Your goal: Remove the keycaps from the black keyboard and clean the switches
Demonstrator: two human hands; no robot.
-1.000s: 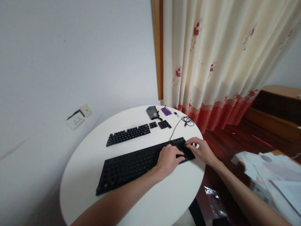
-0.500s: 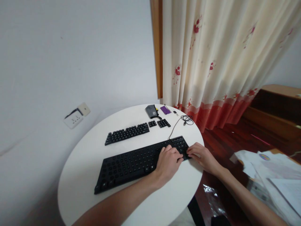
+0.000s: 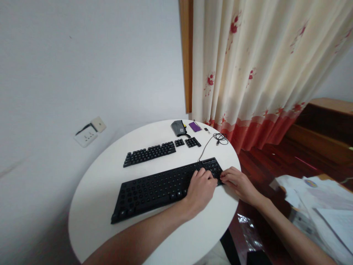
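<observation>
A black keyboard lies slantwise on the white round table, most of its keycaps off. My left hand rests over its number-pad end, fingers bent and their tips down on the keyboard. At the right edge my right hand has thumb and fingers drawn together against the keyboard; anything small between these fingertips is hidden. Behind the keyboard, loose black keycaps stand grouped as a main block, a small block and a number-pad block.
The keyboard's cable is coiled near the table's far right edge. A grey pouch, a purple cloth and a small black-tipped item lie at the back. Papers are at right; a curtain hangs behind.
My left hand has shifted slightly to the right along the keyboard. My right hand stays at the keyboard's right edge. The view has tilted slightly.
</observation>
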